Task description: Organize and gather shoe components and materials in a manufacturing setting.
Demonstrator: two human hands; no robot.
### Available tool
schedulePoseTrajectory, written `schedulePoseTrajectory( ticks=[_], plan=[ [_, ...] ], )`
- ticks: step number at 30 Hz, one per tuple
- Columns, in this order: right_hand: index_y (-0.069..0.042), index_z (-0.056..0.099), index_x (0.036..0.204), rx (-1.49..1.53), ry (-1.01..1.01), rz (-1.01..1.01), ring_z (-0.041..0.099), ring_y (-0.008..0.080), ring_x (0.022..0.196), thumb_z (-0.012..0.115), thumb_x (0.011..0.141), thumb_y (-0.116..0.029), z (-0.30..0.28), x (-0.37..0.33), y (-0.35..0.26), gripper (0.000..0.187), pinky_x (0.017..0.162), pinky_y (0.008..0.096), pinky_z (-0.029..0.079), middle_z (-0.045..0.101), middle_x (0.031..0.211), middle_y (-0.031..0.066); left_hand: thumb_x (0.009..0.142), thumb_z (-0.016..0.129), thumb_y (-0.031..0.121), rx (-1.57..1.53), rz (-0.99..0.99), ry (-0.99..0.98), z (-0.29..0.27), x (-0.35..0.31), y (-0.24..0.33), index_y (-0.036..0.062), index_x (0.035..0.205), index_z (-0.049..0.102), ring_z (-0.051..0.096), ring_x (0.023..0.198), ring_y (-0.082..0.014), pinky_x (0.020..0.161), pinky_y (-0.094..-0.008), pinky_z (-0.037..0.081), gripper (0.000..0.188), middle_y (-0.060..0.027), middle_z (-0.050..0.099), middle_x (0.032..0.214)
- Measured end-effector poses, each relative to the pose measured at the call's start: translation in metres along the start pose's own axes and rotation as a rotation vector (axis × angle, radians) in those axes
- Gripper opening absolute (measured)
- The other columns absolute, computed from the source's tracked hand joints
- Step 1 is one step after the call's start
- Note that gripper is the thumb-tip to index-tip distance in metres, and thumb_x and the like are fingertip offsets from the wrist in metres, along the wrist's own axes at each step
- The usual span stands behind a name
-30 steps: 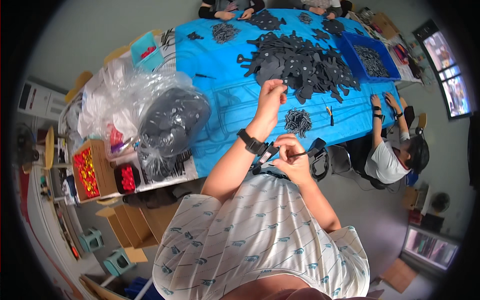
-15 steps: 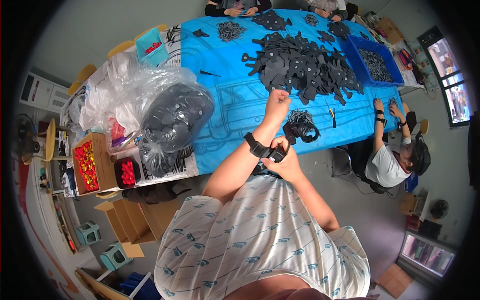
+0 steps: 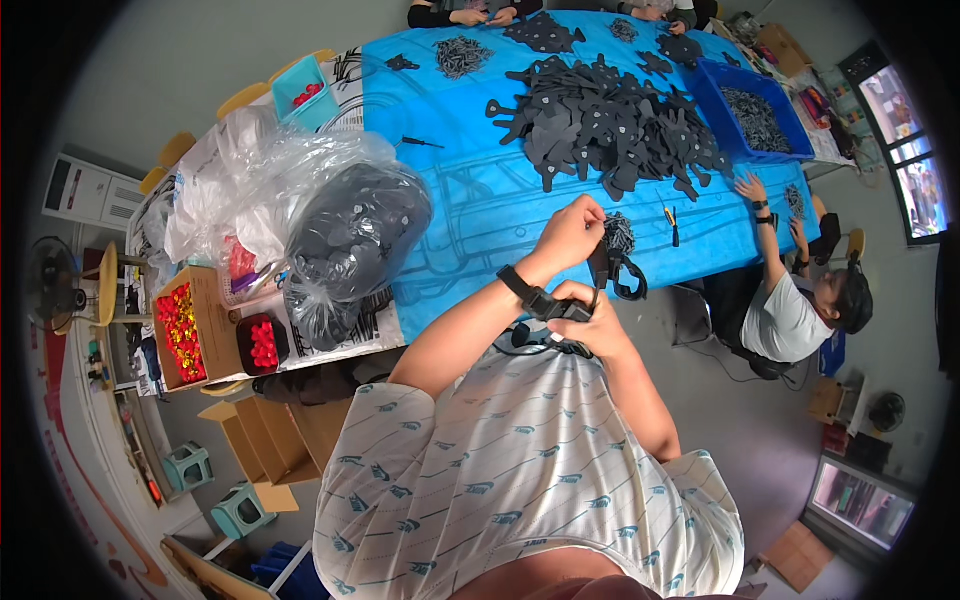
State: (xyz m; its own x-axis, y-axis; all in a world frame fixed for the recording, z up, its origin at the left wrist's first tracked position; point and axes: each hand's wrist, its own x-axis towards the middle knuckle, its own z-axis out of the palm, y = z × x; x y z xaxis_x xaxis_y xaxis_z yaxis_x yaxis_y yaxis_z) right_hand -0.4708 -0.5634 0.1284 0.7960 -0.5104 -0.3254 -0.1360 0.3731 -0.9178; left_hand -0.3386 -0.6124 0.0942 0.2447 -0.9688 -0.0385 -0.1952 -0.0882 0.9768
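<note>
My left hand (image 3: 570,237) is curled into a loose fist near the table's front edge, with nothing visible in it. A black strap (image 3: 514,283) circles that wrist, carrying a small boxy black wrist device (image 3: 560,306). The fingers of my right hand (image 3: 598,323) close on this device from the right. Just beyond my hands, a black looped strap (image 3: 630,283) hangs by the table edge beside a small pile of grey metal-looking pieces (image 3: 619,234). A large heap of dark grey flat cut-out pieces (image 3: 610,125) lies farther out on the blue-covered table (image 3: 470,220).
A stuffed clear plastic bag (image 3: 355,230) sits left, near a cardboard box of red and yellow pieces (image 3: 205,340). A blue bin (image 3: 752,120) stands right. Screwdrivers (image 3: 673,228) lie on the table. A person (image 3: 790,300) sits right; others work across.
My left fist has moved toward me and slightly right, while my right hand keeps hold of the wrist device. The seated person at right has stretched an arm farther over the table.
</note>
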Motion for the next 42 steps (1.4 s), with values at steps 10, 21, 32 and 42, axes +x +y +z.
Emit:
schedulePoseTrajectory(
  ticks=[10,21,32,42],
  plan=[
    [-0.001,0.057,0.08,0.468,0.287,-0.122,0.057,0.0136,0.064,0.059,0.07,-0.005,-0.012,0.006,0.002,0.011,0.058,0.022,0.043,0.06,0.071,0.0089,0.085,0.037,0.006,0.008,-0.218,-0.188,-0.001,-0.016,0.004,-0.0001,0.097,0.054,0.061,0.079,-0.023,0.07,-0.0329,0.048,0.022,-0.0143,0.061,0.09],
    [-0.003,0.056,0.082,0.438,0.299,-0.098,0.057,0.012,0.06,0.061,0.069,-0.004,-0.008,0.007,-0.01,0.014,0.05,0.0219,0.042,0.06,0.073,0.0071,0.078,0.045,0.001,0.247,0.084,-0.292,-0.044,-0.071,0.04,0.0004,0.124,0.04,0.049,0.109,-0.0295,0.091,-0.0333,0.04,0.045,-0.0205,0.049,0.119],
    [0.004,0.05,0.098,0.29,0.577,-0.333,0.056,0.0181,0.074,0.059,0.075,-0.012,-0.062,-0.04,-0.002,0.029,0.063,0.0274,0.044,0.056,0.082,0.0127,0.075,0.065,0.038,0.317,0.271,-0.336,-0.011,-0.116,-0.011,0.0,0.125,0.036,0.048,0.108,-0.0324,0.091,-0.0379,0.038,0.069,-0.0221,0.047,0.119],
    [-0.004,0.055,0.105,0.27,0.68,-0.116,0.032,0.0038,0.044,0.04,0.09,-0.038,-0.069,-0.039,0.011,0.04,0.036,0.0176,0.02,0.057,0.085,0.0031,0.091,0.044,0.027,-0.156,-0.089,-0.2,-0.077,-0.154,-0.01,0.0041,0.091,0.053,0.051,0.067,-0.0116,0.061,-0.0268,0.042,0.025,-0.0041,0.058,0.075]
  ],
)
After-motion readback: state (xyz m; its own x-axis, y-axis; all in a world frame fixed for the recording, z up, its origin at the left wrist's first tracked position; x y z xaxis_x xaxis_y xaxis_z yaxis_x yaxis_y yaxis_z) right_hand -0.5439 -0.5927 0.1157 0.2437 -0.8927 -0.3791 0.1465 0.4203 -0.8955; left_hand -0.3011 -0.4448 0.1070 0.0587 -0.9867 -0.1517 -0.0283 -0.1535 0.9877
